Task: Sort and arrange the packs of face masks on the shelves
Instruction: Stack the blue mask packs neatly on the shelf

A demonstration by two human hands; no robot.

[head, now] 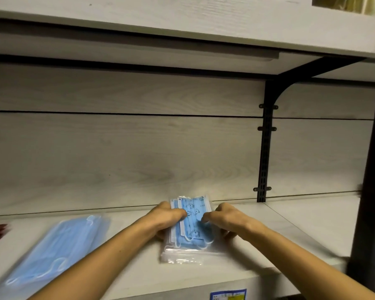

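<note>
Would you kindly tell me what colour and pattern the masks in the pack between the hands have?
Light blue with small cartoon prints, in a clear pack; seen in the head view.

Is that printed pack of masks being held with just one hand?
No, both the left hand and the right hand grip the printed pack from either side on the shelf.

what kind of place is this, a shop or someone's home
Most likely a shop. The wood-look shelf hangs on a black slotted upright with a bracket, a price label sits on its front edge, and both hands are squaring up a stack of bagged printed blue face masks.
</note>
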